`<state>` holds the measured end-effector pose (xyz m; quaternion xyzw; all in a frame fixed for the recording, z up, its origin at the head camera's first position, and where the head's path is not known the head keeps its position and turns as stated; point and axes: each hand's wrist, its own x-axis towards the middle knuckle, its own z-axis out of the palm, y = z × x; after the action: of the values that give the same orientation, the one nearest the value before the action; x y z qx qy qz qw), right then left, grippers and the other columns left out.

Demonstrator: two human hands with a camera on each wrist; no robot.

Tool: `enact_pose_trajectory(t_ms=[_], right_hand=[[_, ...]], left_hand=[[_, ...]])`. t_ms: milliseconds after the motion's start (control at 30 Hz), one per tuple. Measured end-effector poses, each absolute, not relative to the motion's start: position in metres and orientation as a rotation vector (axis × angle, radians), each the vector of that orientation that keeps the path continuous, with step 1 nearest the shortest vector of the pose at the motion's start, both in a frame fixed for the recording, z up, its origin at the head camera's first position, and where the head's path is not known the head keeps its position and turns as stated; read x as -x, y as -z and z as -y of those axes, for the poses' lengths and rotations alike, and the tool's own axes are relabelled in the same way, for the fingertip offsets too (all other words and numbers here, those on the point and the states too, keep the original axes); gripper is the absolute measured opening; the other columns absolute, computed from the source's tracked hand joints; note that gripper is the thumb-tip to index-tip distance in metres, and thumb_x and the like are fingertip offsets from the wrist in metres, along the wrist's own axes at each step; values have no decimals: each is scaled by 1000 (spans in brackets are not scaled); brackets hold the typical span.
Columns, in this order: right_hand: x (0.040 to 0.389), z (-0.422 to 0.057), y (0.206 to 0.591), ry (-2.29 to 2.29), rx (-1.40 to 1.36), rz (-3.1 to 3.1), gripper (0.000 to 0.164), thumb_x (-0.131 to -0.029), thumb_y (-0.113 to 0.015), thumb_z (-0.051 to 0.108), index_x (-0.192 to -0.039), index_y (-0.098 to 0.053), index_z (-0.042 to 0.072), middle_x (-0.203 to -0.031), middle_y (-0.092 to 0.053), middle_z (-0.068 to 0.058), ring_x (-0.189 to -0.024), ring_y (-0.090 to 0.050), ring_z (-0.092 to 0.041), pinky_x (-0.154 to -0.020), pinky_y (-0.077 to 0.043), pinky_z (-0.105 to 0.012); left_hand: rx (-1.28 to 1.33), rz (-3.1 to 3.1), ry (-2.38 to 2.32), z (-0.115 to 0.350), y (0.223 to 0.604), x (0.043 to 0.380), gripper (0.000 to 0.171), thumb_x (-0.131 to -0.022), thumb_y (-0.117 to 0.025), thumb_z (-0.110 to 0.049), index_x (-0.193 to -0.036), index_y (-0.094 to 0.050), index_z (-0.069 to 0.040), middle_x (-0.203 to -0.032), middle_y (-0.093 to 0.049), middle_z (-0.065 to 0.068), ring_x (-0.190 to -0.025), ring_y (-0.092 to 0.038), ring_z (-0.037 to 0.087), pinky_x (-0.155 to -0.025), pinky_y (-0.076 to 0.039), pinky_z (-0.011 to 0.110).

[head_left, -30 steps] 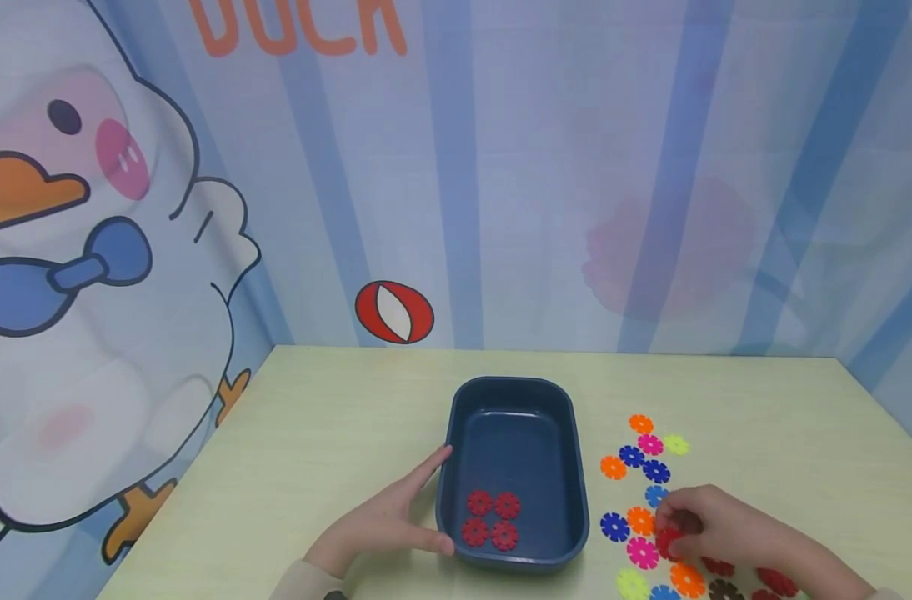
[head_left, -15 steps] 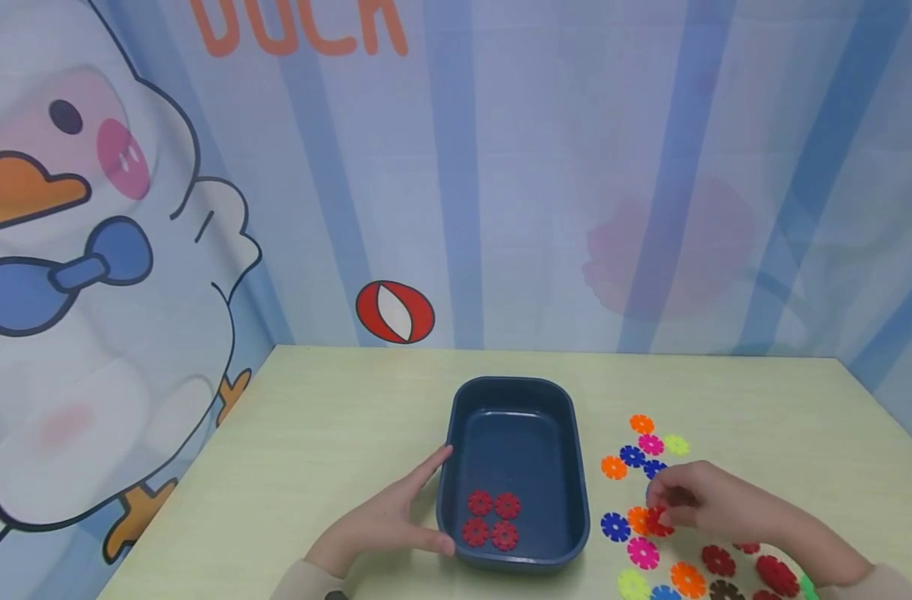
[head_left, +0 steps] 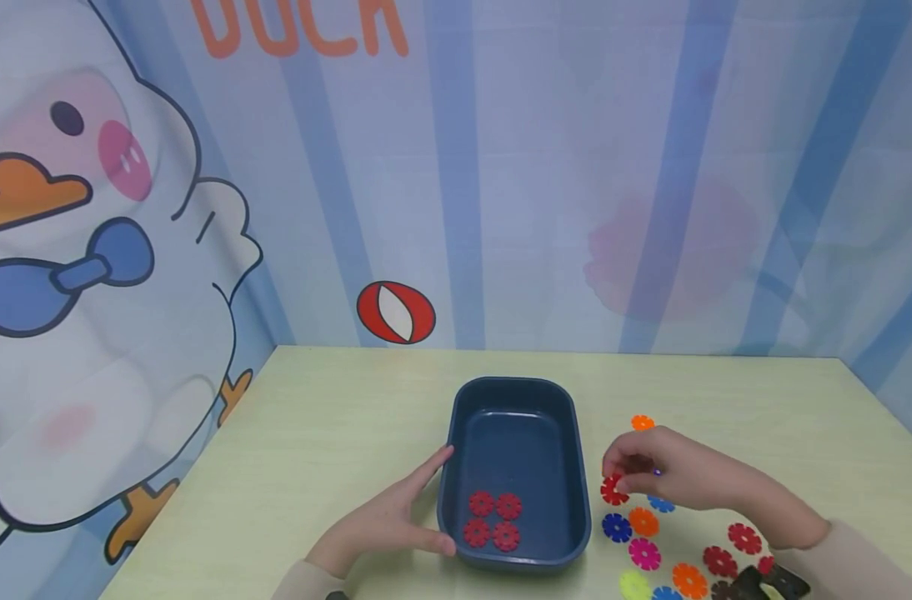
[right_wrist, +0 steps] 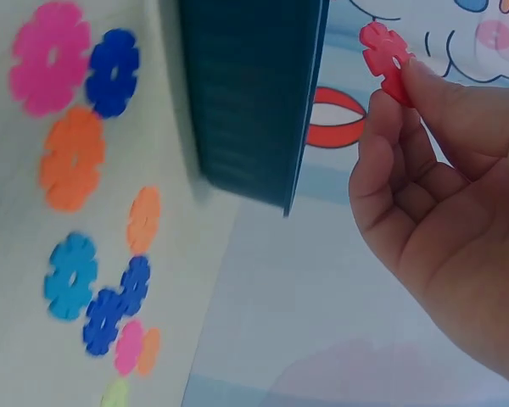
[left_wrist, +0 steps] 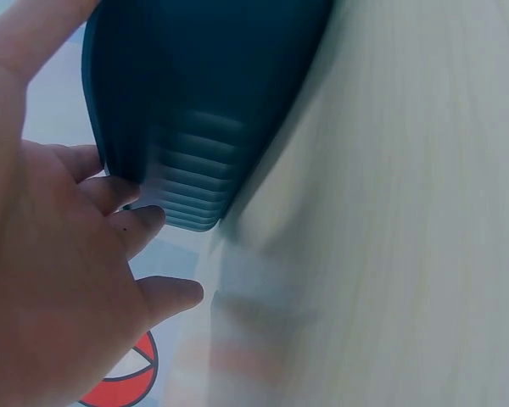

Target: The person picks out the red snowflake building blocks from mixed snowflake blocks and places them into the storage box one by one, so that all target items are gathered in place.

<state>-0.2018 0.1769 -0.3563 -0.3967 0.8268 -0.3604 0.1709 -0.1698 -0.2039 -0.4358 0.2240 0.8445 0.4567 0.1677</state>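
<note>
My right hand (head_left: 677,468) pinches a red notched plastic disc (head_left: 614,490) between thumb and fingertips, above the loose discs and right of the bin. In the right wrist view the disc (right_wrist: 385,61) stands up from the fingertips. The dark blue bin (head_left: 512,450) stands mid-table, with several red discs (head_left: 493,518) lying flat in its near left part. My left hand (head_left: 388,521) rests against the bin's left side, thumb and fingers spread. In the left wrist view its fingers (left_wrist: 140,229) lie along the bin's outer wall (left_wrist: 199,153).
Right of the bin lie loose discs, among them an orange one (head_left: 643,522), a dark blue one (head_left: 617,527), a pink one (head_left: 644,553) and red ones (head_left: 744,538). Some are hidden beneath the right hand and forearm. A printed cloth (head_left: 531,167) hangs behind the table (head_left: 336,400).
My right hand has lifted the red disc from among the loose discs and carried it left and away from me, towards the bin. The left hand and bin stay put.
</note>
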Motion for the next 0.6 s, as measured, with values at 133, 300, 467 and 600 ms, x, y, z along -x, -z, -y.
enact_pose_trajectory(t_ms=[133,300,467,600], right_hand=[[204,-160,355,1025,1162,-2333,6,-92,-65,11,-97,-63,13,-85,-62,7,-72,-58,-8,-65,-54,-24],[210,-138,356,1036,1198,-2303,6,-91,-65,7,-95,-65,12,-87,-65,6,-74,-60,-8,-67,-55,-25],[219,-118,361,1010,1189,-2325,9,-90,-66,5,-96,-66,11,-86,-65,6,-73,-57,-6,-69,-55,-24],[229,-104,369,1018,1163,-2332,9,-89,-66,5,-98,-66,10,-85,-65,6,-74,-59,-11,-71,-55,-23]], left_hand=[[-634,-2405,-1299,204,436,170,110,-74,-80,-48,-156,-12,-21,-162,-13,3,-148,-14,29,-114,-23,57],[-639,-2401,-1304,205,436,170,111,-74,-80,-49,-156,-12,-21,-162,-12,3,-148,-14,30,-114,-23,58],[-656,-2406,-1296,205,435,170,111,-74,-79,-50,-156,-11,-20,-162,-12,4,-147,-15,31,-114,-22,58],[-655,-2407,-1291,205,435,169,110,-74,-79,-49,-156,-11,-21,-162,-13,4,-147,-15,31,-114,-22,58]])
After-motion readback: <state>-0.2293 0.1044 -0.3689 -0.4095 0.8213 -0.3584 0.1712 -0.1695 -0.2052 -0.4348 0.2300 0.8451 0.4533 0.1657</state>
